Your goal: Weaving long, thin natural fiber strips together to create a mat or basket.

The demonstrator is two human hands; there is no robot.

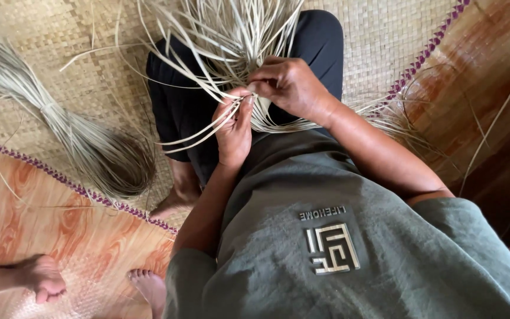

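Pinching pale, flat reed strips between their fingertips, both hands meet just above the person's lap, over dark trousers. From this head view, the left hand is closed on several strands that fan out leftward from its fingers, and the right hand is clenched on the gathered base of the loose bunch, which spreads upward and outward over the knees. More stray strands trail off to the right, past the right forearm, onto the woven mat with its purple-stitched border. On the mat well to the left lies a tied bundle of reeds, bound near its middle and fraying open into a rounded brush-like end beside a bare foot. Beyond the mat's edge, orange wood-patterned floor shows. Another person's hand rests on that floor at the lower left, near another bare foot. A grey-green shirt fills the foreground
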